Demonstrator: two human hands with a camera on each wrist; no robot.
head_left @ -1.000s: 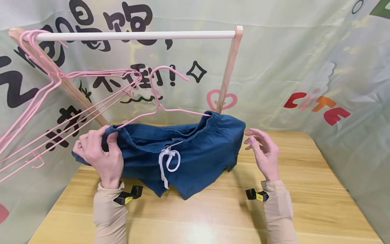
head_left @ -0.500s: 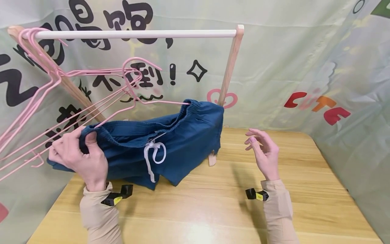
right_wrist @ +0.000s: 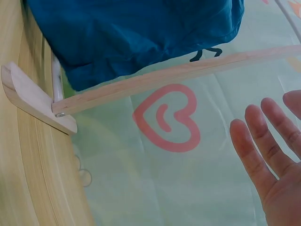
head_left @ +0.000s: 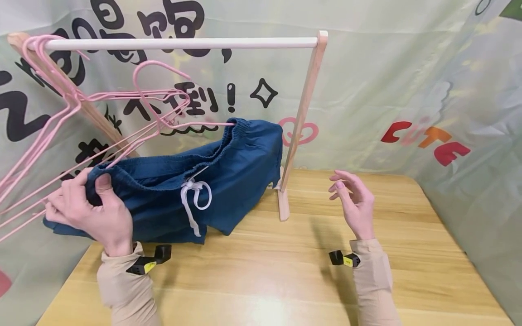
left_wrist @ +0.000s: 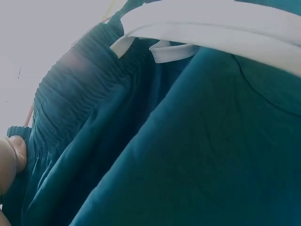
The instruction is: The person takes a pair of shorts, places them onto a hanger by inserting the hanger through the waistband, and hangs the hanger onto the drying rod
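My left hand (head_left: 95, 210) grips the left end of the waistband of dark blue shorts (head_left: 240, 176), its thumb pressed over the elastic edge. A pink hanger (head_left: 135, 80) runs inside the waistband, with its hook standing free above and below the rack's bar. A white drawstring (head_left: 190, 184) is tied in a bow at the front; it crosses the top of the left wrist view, where gathered waistband (left_wrist: 70, 89) shows near the thumb. My right hand (head_left: 355, 201) hovers over the table to the right, fingers relaxed and holding nothing, apart from the shorts.
A rack with a white bar (head_left: 187, 44) and wooden posts (head_left: 303, 108) stands behind the shorts. Several pink hangers (head_left: 73, 93) hang at its left end, close behind my left hand. The rack's right foot (head_left: 283, 206) rests on the wooden table (head_left: 408, 253). Printed cloth (head_left: 367, 81) surrounds it.
My left hand has moved left and slightly up, carrying the shorts and hanger with it. The hook now overlaps the hanging hangers in view. The right hand has stayed in place.
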